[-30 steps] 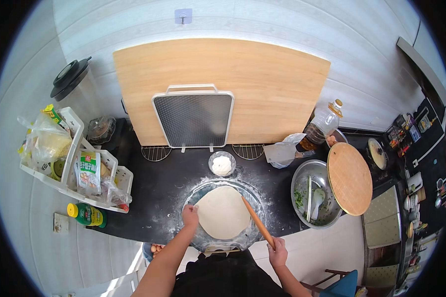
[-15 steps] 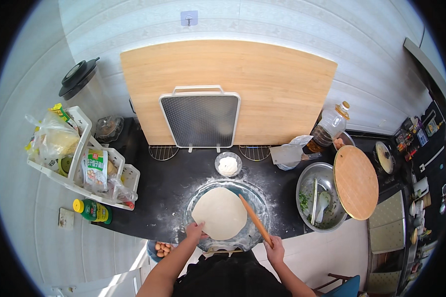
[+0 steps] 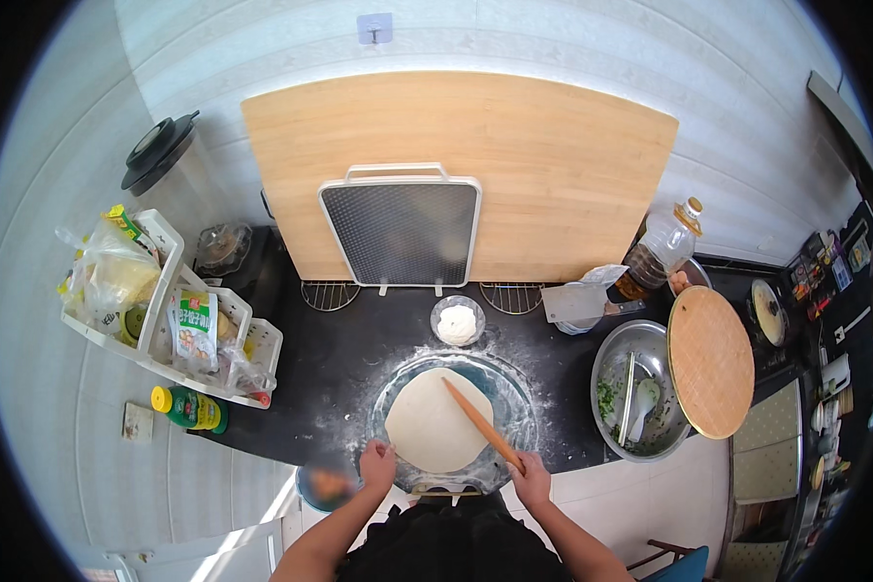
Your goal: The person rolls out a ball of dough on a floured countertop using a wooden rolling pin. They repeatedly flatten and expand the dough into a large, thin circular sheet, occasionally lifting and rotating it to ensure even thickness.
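A round, flat sheet of pale dough (image 3: 425,427) lies on a floured, bluish round mat (image 3: 510,400) at the counter's front edge. My right hand (image 3: 532,481) is closed around the near end of a thin wooden rolling pin (image 3: 479,419). The pin slants up and left, its tapered tip over the dough's upper middle. Beside the dough's lower left edge is my left hand (image 3: 378,466), fingers curled together with nothing visible in them. Just beyond the mat stands a small glass bowl (image 3: 457,321) of white powder.
At right, a steel bowl (image 3: 603,367) holds chopped greens and a spoon, partly under a round wooden board (image 3: 712,361). A cleaver (image 3: 574,303) and an oil bottle (image 3: 662,247) stand behind. White baskets (image 3: 218,380) and a green bottle (image 3: 192,408) are left; a large board (image 3: 553,184) leans behind.
My left hand has come off the dough's edge, a little down and left. The rolling pin has swung leftward from the dough's right side onto it.
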Demonstrator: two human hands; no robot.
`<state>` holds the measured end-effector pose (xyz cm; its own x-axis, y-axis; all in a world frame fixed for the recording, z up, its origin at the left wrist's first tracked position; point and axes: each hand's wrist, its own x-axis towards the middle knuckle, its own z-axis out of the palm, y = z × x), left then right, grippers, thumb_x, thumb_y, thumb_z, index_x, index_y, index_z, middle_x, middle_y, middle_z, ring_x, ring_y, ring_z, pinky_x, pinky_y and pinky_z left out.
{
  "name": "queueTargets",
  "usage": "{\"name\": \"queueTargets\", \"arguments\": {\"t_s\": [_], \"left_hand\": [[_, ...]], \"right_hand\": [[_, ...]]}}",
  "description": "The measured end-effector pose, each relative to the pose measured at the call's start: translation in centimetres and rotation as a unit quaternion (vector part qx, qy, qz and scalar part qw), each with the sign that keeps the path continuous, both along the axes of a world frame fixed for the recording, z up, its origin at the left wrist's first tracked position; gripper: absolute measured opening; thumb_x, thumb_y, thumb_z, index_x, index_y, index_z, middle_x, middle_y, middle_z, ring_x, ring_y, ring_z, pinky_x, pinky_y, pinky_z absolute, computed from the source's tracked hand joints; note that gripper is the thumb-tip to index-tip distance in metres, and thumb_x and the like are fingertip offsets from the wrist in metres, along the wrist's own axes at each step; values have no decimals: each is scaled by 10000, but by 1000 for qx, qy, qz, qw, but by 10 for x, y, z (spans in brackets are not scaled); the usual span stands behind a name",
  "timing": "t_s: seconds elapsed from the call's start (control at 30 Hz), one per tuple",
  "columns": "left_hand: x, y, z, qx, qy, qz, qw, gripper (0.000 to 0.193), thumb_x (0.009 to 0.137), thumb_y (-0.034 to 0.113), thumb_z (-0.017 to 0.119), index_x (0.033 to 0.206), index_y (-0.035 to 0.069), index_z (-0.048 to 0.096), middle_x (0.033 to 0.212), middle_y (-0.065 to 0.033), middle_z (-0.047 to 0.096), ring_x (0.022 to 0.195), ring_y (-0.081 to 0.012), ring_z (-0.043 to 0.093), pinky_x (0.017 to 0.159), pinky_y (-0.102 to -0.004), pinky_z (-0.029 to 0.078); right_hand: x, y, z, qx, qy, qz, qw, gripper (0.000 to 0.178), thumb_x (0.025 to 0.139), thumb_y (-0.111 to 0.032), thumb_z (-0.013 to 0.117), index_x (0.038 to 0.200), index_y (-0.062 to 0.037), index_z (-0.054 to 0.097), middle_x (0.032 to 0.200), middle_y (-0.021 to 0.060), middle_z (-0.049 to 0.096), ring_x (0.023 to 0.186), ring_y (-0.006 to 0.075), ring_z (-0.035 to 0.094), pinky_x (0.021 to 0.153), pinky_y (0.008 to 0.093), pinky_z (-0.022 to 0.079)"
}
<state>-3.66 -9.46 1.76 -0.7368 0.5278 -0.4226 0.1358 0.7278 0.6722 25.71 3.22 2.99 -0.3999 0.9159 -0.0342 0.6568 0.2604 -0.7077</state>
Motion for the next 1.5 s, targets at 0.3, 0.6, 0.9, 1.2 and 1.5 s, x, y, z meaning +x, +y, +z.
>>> {"name": "queueTargets", "arguments": {"t_s": [0.3,0.6,0.9,1.2,1.5], "left_hand": [[-23,69,26,39,307,-434,846,840,848,344,654,1468,-34,231,1528,-253,223,1435,-398,188,1151,-533,166],[-44,160,-11,54,296,-423,855,832,904,364,591,1481,-61,167,1558,-252,141,1455,-405,117,1171,-524,113],[-50,205,-26,65,291,-270,916,829,897,326,604,1452,-118,177,1539,-310,136,1449,-430,111,1163,-544,103],[-26,162,-11,50,238,-362,900,820,893,314,604,1444,-128,188,1524,-349,112,1444,-456,87,1166,-537,86],[-31,166,-12,31,239,-319,917,798,903,322,595,1443,-123,211,1542,-304,132,1444,-450,101,1170,-529,95]], "right_hand": [[-59,34,-9,96,-16,139,985,269,795,-217,719,1017,-86,646,1009,89,635,960,305,605,805,405,497],[-73,76,-24,155,-72,88,981,437,854,-261,645,1218,-36,555,1271,146,546,1164,338,508,1001,457,381],[-104,136,-23,144,-78,-12,986,463,862,-237,631,1258,-20,530,1343,151,512,1226,348,479,1038,462,356],[-73,80,-26,107,-118,84,984,537,894,-311,593,1341,-35,480,1451,146,437,1354,328,388,1093,498,291],[-81,122,-21,126,-123,80,981,533,906,-319,575,1341,-27,477,1448,176,427,1361,358,368,1113,496,279]]}}
